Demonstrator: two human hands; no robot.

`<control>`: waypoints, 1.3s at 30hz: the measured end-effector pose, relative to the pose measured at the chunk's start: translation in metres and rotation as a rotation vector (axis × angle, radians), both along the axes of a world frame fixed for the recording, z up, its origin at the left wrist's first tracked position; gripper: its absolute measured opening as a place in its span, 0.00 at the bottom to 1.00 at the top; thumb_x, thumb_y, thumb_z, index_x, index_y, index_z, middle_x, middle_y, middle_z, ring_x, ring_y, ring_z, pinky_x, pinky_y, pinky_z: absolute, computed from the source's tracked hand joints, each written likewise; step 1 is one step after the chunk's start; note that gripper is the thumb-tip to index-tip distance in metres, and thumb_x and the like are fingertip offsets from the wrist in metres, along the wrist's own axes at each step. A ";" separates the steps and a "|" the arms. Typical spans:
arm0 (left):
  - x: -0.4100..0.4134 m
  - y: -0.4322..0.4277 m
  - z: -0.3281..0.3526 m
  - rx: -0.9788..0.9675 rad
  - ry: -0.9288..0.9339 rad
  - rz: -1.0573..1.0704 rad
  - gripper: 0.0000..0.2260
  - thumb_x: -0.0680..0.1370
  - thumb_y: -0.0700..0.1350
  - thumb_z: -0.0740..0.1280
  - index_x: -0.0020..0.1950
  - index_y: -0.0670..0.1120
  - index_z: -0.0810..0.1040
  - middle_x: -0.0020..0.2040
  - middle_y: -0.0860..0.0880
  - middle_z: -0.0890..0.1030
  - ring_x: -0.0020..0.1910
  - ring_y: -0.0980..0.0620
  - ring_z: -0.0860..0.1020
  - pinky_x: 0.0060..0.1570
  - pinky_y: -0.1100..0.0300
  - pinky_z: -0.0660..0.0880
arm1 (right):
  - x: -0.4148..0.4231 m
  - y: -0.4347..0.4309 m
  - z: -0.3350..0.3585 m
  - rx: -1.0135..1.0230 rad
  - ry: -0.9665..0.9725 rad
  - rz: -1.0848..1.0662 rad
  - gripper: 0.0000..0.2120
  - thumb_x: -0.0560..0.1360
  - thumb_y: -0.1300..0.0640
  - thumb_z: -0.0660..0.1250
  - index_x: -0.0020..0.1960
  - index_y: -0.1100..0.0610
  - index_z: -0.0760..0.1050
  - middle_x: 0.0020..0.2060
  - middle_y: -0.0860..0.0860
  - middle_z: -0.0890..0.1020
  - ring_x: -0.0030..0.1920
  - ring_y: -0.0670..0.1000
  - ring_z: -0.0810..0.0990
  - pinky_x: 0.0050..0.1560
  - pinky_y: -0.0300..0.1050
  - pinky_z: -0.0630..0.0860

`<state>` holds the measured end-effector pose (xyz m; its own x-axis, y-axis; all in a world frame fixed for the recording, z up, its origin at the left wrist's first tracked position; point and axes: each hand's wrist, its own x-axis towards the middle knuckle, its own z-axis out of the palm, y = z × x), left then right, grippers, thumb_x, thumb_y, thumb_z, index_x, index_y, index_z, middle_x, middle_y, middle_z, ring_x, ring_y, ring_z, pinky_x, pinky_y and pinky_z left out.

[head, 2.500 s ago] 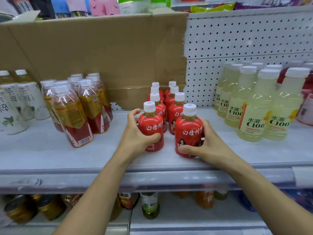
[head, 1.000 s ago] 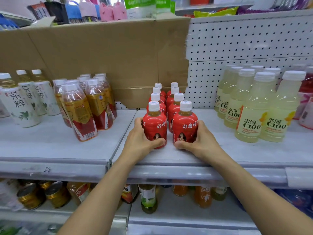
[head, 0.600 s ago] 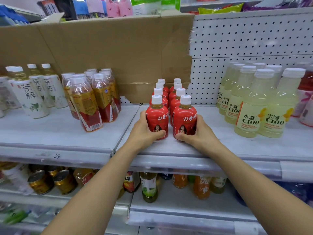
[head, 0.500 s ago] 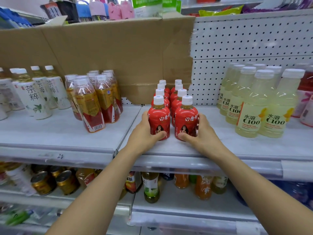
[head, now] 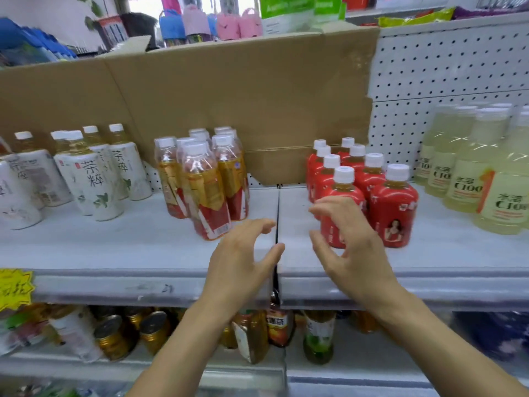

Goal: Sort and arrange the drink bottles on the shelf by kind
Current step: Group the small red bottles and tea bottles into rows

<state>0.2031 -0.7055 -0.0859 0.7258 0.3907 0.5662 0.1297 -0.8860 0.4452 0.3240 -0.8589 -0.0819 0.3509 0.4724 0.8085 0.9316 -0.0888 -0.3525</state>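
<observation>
Bottles stand grouped by kind along a shop shelf (head: 114, 245): white bottles (head: 91, 179) at far left, amber bottles (head: 206, 193) next, red bottles (head: 393, 207) right of the shelf's seam (head: 277, 207), and yellow bottles (head: 469, 179) at far right, all in front of a sheet of cardboard (head: 229, 96). The person's left hand (head: 243, 253) hovers above the shelf's front edge, just left of the seam and just beside the foremost amber bottle. Its fingers are spread and gently curved, and it holds nothing. The right hand (head: 352, 247), likewise spread wide and empty, hangs in front of the front-left red bottle; whether a fingertip touches it cannot be told.

The red bottles stand in two neat files, caps receding toward the cardboard, the front pair level and the one plainly visible label facing out. The amber group looks looser: a tight clump, its front bottle seeming to lean. That cluster is probably the next to be squared up. To do it well, each hand should take a bottle low on the body, where the grip is steadiest, and slide rather than lift it, so that neighbours are not toppled. Files should run straight back, labels forward and fronts level with the red pair, with a clear gap on either side to separate the kinds.
</observation>
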 end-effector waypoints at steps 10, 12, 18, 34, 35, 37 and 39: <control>-0.055 0.166 0.025 -0.167 -0.256 0.023 0.17 0.75 0.45 0.73 0.61 0.54 0.73 0.53 0.53 0.77 0.51 0.61 0.76 0.49 0.65 0.73 | -0.043 0.166 0.031 -0.094 0.428 0.045 0.34 0.72 0.48 0.75 0.72 0.47 0.61 0.60 0.42 0.68 0.64 0.45 0.70 0.62 0.41 0.69; -0.050 0.192 0.035 -0.182 -0.246 0.024 0.20 0.76 0.47 0.73 0.66 0.52 0.71 0.58 0.53 0.75 0.53 0.61 0.75 0.53 0.64 0.73 | -0.043 0.190 0.045 -0.010 0.443 -0.001 0.38 0.70 0.43 0.75 0.73 0.47 0.59 0.64 0.45 0.68 0.66 0.47 0.70 0.64 0.43 0.70; -0.012 0.248 0.080 -0.258 -0.276 0.073 0.31 0.76 0.49 0.71 0.76 0.50 0.61 0.69 0.50 0.65 0.64 0.54 0.70 0.67 0.55 0.70 | -0.047 0.240 0.076 -0.141 0.264 -0.304 0.42 0.70 0.34 0.71 0.74 0.49 0.55 0.69 0.48 0.70 0.67 0.50 0.71 0.57 0.51 0.74; -0.017 0.312 0.105 -0.114 0.034 0.097 0.22 0.80 0.47 0.66 0.72 0.60 0.68 0.55 0.49 0.67 0.52 0.51 0.72 0.53 0.51 0.77 | 0.020 0.180 0.081 -0.166 0.361 -0.620 0.38 0.69 0.38 0.73 0.68 0.54 0.59 0.59 0.55 0.78 0.57 0.58 0.78 0.49 0.53 0.75; -0.022 0.315 0.107 -0.062 0.064 0.143 0.22 0.80 0.48 0.66 0.73 0.60 0.67 0.56 0.49 0.67 0.53 0.51 0.71 0.51 0.53 0.76 | 0.023 0.179 0.082 -0.187 0.376 -0.605 0.39 0.69 0.38 0.73 0.69 0.54 0.58 0.60 0.55 0.77 0.59 0.58 0.77 0.50 0.53 0.74; -0.030 0.320 0.111 0.010 0.119 0.231 0.24 0.79 0.50 0.66 0.74 0.59 0.66 0.57 0.49 0.67 0.52 0.50 0.71 0.48 0.53 0.77 | 0.024 0.179 0.086 -0.218 0.364 -0.606 0.43 0.70 0.37 0.72 0.73 0.55 0.57 0.67 0.57 0.72 0.66 0.59 0.72 0.58 0.56 0.72; -0.032 0.326 0.117 0.029 0.186 0.282 0.25 0.79 0.51 0.66 0.75 0.59 0.65 0.59 0.46 0.69 0.51 0.47 0.73 0.48 0.49 0.80 | 0.021 0.183 0.096 -0.165 0.207 -0.634 0.43 0.72 0.37 0.69 0.76 0.57 0.55 0.70 0.59 0.67 0.70 0.59 0.65 0.66 0.57 0.67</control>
<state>0.1709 -0.3794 0.0307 0.6831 0.5765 0.4483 0.4483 -0.8156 0.3657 0.3454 -0.6759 0.0139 0.7397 0.2361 0.6301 0.5968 -0.6629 -0.4522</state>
